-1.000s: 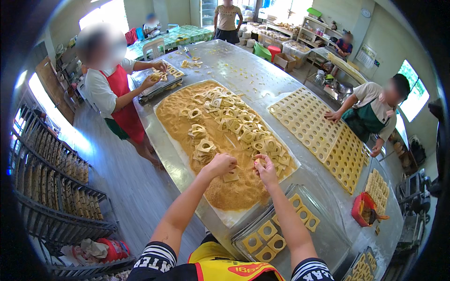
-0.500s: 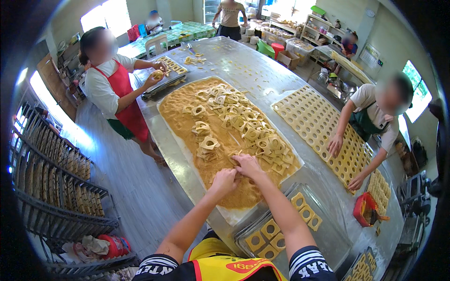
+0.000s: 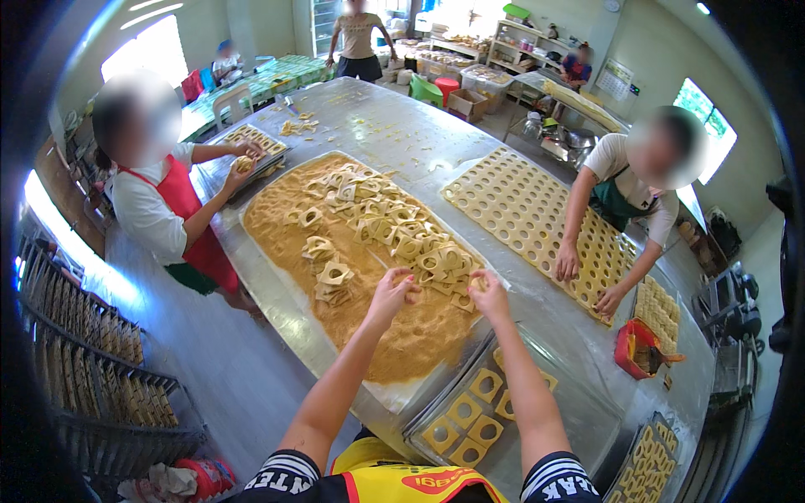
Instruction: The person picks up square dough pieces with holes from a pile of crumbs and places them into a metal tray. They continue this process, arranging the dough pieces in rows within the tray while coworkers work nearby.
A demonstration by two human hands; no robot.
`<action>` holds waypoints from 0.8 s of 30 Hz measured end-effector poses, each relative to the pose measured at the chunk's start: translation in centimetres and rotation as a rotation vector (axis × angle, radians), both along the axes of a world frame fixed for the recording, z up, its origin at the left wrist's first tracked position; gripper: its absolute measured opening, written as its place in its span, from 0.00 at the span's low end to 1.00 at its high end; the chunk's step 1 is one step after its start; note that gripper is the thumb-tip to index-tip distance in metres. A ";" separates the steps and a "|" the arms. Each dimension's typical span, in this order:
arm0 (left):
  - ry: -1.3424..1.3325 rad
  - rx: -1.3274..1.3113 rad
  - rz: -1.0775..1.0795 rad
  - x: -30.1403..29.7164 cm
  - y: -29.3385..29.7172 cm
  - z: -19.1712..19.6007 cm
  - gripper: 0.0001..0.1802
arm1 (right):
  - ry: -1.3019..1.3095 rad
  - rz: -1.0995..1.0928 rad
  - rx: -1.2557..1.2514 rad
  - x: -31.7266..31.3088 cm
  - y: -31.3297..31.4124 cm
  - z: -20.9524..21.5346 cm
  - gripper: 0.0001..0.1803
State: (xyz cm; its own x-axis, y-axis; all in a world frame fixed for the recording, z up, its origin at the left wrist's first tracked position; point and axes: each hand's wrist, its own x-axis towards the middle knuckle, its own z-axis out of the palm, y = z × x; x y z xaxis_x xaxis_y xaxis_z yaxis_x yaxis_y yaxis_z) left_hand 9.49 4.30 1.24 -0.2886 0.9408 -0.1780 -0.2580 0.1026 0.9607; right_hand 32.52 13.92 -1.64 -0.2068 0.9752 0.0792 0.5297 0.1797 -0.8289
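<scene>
A wide bed of brown crumbs [image 3: 285, 218] covers the near half of a long steel table [image 3: 402, 126], with several square ring-shaped dough pieces [image 3: 394, 226] lying on it. My left hand [image 3: 392, 289] reaches over the crumbs with its fingers curled at a dough piece. My right hand [image 3: 486, 293] hovers beside it and pinches a small dough piece. A metal tray [image 3: 436, 411] near my body holds several coated square pieces [image 3: 465, 415].
A person in a red apron [image 3: 163, 210] works at a tray on the left. Another person [image 3: 625, 193] leans on a punched dough sheet [image 3: 537, 218] at the right. A red container [image 3: 637, 348] sits nearby. Racks of trays [image 3: 84, 360] stand at the left.
Both my hands have shifted right and slightly away from me across the crumb bed. The person at the right has leaned further over the dough sheet.
</scene>
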 end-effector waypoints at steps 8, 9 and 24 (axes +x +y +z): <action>1.329 0.074 -0.261 1.0 10.4 -1.4 0.22 | -0.589 0.322 0.134 -3.5 -4.2 -1.1 0.22; 1.380 0.077 -0.256 0.8 10.3 -1.9 0.22 | -0.561 0.352 0.099 -3.9 -4.9 -0.5 0.21; 0.892 -0.007 -0.208 -6.9 -1.6 1.4 0.24 | 0.103 0.059 -0.090 0.2 3.3 0.6 0.15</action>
